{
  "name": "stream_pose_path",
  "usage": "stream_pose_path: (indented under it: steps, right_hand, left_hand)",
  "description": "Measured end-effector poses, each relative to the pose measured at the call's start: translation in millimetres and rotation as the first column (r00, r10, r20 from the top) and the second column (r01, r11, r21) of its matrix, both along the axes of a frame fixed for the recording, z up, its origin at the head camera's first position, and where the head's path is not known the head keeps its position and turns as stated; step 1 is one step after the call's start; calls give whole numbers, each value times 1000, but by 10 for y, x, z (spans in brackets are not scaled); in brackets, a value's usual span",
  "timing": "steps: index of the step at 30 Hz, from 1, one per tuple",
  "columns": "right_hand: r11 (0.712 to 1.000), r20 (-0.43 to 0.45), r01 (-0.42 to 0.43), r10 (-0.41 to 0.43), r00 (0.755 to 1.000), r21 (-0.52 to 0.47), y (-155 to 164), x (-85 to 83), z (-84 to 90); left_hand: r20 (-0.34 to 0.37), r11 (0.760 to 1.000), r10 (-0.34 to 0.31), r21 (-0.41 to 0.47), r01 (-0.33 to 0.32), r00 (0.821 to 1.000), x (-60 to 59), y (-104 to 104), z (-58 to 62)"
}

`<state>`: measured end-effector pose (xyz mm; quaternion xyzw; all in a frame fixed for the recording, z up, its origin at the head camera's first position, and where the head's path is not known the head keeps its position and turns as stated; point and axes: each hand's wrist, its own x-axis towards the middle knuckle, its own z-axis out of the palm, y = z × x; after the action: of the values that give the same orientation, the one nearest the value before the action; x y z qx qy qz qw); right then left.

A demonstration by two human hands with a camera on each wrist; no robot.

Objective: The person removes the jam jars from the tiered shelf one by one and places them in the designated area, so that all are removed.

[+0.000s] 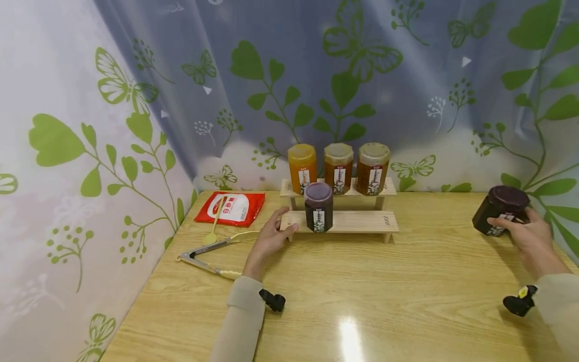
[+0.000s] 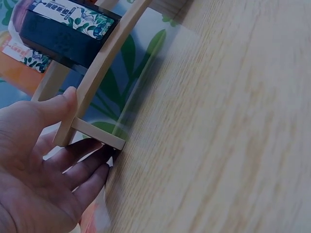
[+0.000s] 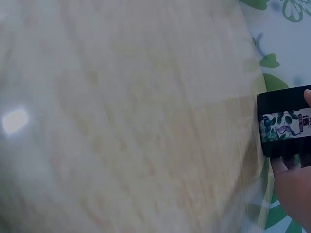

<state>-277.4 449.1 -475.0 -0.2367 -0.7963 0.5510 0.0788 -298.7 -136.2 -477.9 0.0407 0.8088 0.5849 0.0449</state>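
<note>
Dark-lidded glass jar of near-black preserve (image 1: 499, 210) sits tilted at the far right of the pale wooden surface (image 1: 362, 301), gripped by the right hand (image 1: 526, 234), whose fingers (image 3: 286, 165) curl round its side. Being tilted and close to the edge, it could slip or roll off if the grip loosens. The left hand (image 1: 270, 236) rests with relaxed fingers (image 2: 82, 162) against the left end of the two-tier wooden rack (image 1: 357, 221); a nudge there could topple the purple-lidded dark jar (image 1: 318, 206) on its lower tier.
</note>
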Motion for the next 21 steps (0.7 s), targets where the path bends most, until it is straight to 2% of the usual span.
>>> stream_pose_path:
  steps: [7,9,13,16,19,21]
  right_hand:
    - [995,-25,-97,98,995,40,43,28,-19]
    - [994,-11,-104,105,994,20,52,33,-6]
    - [996,55,-88,89,995,-9,58,77,16]
    - [995,67,-89,87,994,39,57,136,11]
    - [997,27,-63,62,998,48,26,215,1]
    - [999,-26,-40,40,999,-18,-13,276,2]
  left_hand:
    - [7,1000,9,7,-9,1000,-16,8,5]
    - [6,1000,12,10,-12,1000,-19,9,4]
    - [17,1000,14,26,-14,1000,-21,4,-5]
    - [20,999,20,33,-20,1000,-26,-5,-12]
    - [12,999,25,35,-26,1000,-22,-5,-14]
    - [5,999,27,36,-27,1000,-17,-1,-6]
